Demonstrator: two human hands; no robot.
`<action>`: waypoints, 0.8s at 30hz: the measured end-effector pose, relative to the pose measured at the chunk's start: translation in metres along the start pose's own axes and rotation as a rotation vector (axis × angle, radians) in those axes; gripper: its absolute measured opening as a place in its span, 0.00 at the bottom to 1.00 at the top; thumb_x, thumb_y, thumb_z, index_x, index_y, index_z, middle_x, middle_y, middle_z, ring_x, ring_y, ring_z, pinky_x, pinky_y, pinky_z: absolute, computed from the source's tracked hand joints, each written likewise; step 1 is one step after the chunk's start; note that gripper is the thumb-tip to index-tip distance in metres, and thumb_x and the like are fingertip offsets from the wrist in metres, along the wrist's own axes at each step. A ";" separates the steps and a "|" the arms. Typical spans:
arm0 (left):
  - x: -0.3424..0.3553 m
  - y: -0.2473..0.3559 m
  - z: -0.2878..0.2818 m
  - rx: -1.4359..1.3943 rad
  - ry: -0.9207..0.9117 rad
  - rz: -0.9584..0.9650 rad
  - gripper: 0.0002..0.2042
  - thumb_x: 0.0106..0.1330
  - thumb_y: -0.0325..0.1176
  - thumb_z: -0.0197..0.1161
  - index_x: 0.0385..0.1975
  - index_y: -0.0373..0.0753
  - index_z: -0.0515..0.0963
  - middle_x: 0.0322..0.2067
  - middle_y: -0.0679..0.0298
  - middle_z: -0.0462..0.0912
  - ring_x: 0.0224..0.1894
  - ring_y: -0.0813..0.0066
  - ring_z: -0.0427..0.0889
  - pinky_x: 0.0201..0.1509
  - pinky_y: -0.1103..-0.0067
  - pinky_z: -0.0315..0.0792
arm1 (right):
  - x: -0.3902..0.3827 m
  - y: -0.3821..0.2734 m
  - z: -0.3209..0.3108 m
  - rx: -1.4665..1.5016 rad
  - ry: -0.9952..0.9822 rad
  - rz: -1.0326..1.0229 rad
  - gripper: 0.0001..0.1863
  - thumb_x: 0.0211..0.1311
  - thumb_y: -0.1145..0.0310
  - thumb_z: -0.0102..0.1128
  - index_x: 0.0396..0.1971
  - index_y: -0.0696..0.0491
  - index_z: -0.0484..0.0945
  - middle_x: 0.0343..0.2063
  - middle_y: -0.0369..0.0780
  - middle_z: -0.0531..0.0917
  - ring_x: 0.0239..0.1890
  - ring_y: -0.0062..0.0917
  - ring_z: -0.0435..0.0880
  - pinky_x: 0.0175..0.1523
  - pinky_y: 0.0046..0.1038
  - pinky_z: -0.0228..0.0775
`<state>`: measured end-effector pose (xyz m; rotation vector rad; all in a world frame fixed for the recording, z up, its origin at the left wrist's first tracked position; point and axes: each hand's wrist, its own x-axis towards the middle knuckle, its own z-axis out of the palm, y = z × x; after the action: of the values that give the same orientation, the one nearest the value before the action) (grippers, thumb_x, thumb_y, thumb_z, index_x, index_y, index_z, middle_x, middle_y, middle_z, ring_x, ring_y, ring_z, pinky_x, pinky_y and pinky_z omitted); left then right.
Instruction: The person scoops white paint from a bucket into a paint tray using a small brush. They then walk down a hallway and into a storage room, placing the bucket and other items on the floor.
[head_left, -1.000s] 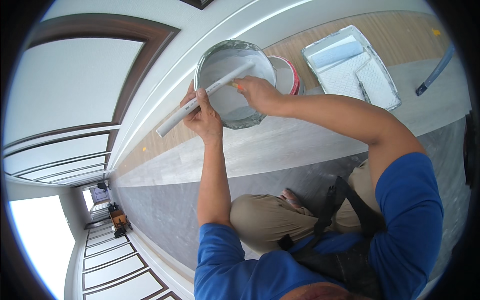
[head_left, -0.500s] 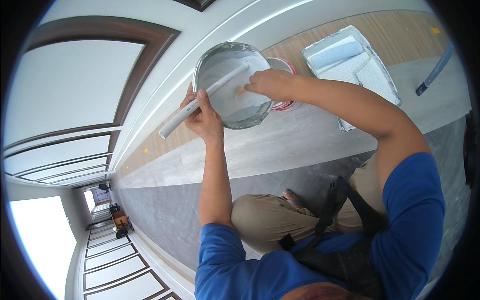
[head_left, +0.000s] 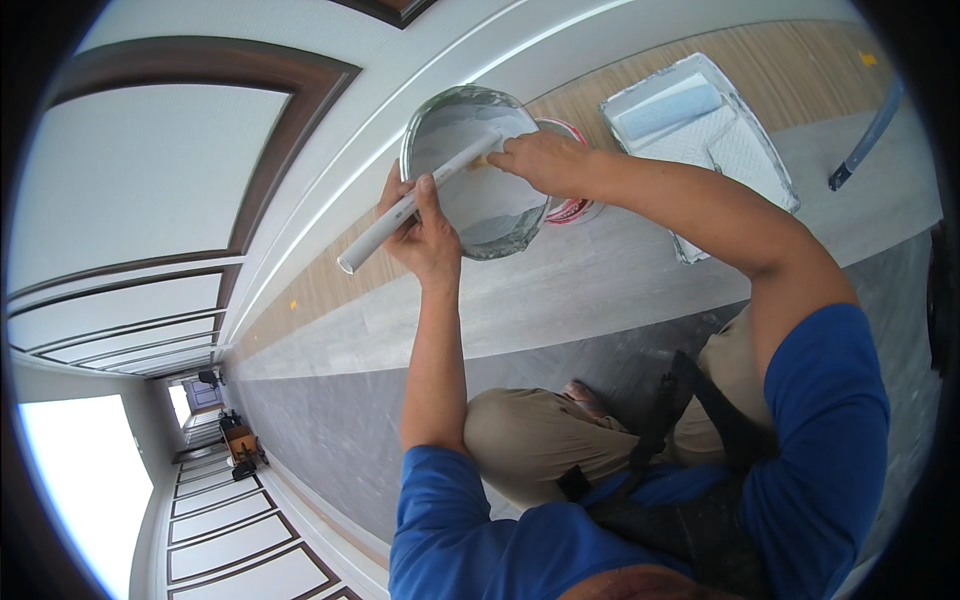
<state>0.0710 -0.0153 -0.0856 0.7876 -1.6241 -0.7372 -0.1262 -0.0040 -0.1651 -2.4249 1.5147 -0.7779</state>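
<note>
A round bucket (head_left: 512, 243), smeared with grey-white paint, is tipped so that its inside faces me. My left hand (head_left: 430, 235) closes on its left rim and pins a white pipe (head_left: 450, 168) there with the thumb. The pipe slants across the bucket's mouth, with its upper end over the paint and its lower end sticking out past the hand. Inside the mouth, my right hand (head_left: 545, 162) pinches a small yellowish piece (head_left: 478, 162) close to the pipe; its kind is not clear. Behind the bucket, partly hidden, stands a red-and-white tub (head_left: 574, 210).
To the right, a paint tray (head_left: 775, 150) holds a pale blue roller (head_left: 670, 110). A dark blue tube (head_left: 865, 140) stands farther right. White wall panelling (head_left: 160, 170) with dark brown trim runs along the left. Pale sheeting (head_left: 400, 315) covers part of the floor before my knees.
The bucket and the pipe have shifted slightly to the right with my left hand. My right hand has moved the yellowish piece up a little, nearer the pipe.
</note>
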 end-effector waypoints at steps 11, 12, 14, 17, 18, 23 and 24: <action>0.002 0.003 0.008 0.014 -0.027 0.071 0.10 0.71 0.28 0.65 0.43 0.30 0.73 0.55 0.43 0.79 0.53 0.69 0.81 0.57 0.76 0.77 | 0.001 -0.002 0.025 0.478 -0.029 0.379 0.16 0.59 0.76 0.59 0.47 0.54 0.85 0.35 0.49 0.86 0.42 0.43 0.86 0.48 0.42 0.76; 0.002 0.003 0.008 0.015 -0.033 0.077 0.10 0.71 0.28 0.65 0.43 0.30 0.73 0.55 0.43 0.80 0.53 0.69 0.81 0.57 0.75 0.77 | 0.002 0.000 0.026 0.537 -0.022 0.396 0.14 0.60 0.75 0.60 0.46 0.54 0.85 0.36 0.49 0.87 0.42 0.44 0.86 0.48 0.41 0.75; 0.002 0.003 0.009 -0.022 -0.033 0.077 0.10 0.72 0.28 0.65 0.43 0.30 0.72 0.55 0.43 0.80 0.53 0.70 0.80 0.57 0.76 0.77 | 0.003 0.005 0.027 0.642 -0.031 0.476 0.12 0.62 0.73 0.60 0.44 0.56 0.85 0.36 0.49 0.87 0.42 0.44 0.86 0.48 0.41 0.75; 0.002 0.005 0.010 -0.025 -0.033 0.043 0.10 0.72 0.28 0.64 0.44 0.31 0.72 0.56 0.44 0.80 0.53 0.70 0.80 0.59 0.76 0.75 | 0.002 0.007 0.026 0.790 -0.112 0.596 0.13 0.66 0.67 0.64 0.47 0.54 0.85 0.30 0.46 0.86 0.26 0.29 0.84 0.30 0.33 0.74; 0.002 0.006 0.011 -0.018 -0.030 0.027 0.10 0.72 0.28 0.64 0.44 0.31 0.72 0.56 0.44 0.79 0.53 0.71 0.80 0.59 0.76 0.74 | 0.001 0.007 0.026 0.896 -0.154 0.660 0.13 0.66 0.66 0.64 0.47 0.54 0.85 0.29 0.45 0.86 0.24 0.26 0.82 0.27 0.30 0.71; 0.001 0.007 0.014 -0.065 -0.011 0.065 0.10 0.72 0.29 0.64 0.44 0.31 0.71 0.55 0.45 0.80 0.53 0.71 0.80 0.59 0.77 0.74 | -0.002 0.004 0.027 1.271 -0.296 0.941 0.13 0.71 0.63 0.60 0.44 0.58 0.82 0.27 0.42 0.84 0.20 0.21 0.77 0.19 0.21 0.63; 0.002 0.006 0.014 -0.069 -0.006 0.068 0.11 0.72 0.30 0.64 0.44 0.31 0.72 0.55 0.45 0.80 0.53 0.71 0.80 0.59 0.77 0.74 | -0.002 0.003 0.028 1.341 -0.303 0.945 0.14 0.72 0.63 0.58 0.45 0.60 0.80 0.27 0.43 0.84 0.21 0.21 0.77 0.19 0.22 0.62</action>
<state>0.0566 -0.0123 -0.0821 0.6780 -1.6147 -0.7435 -0.1152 -0.0071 -0.1907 -0.6984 1.1399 -0.7320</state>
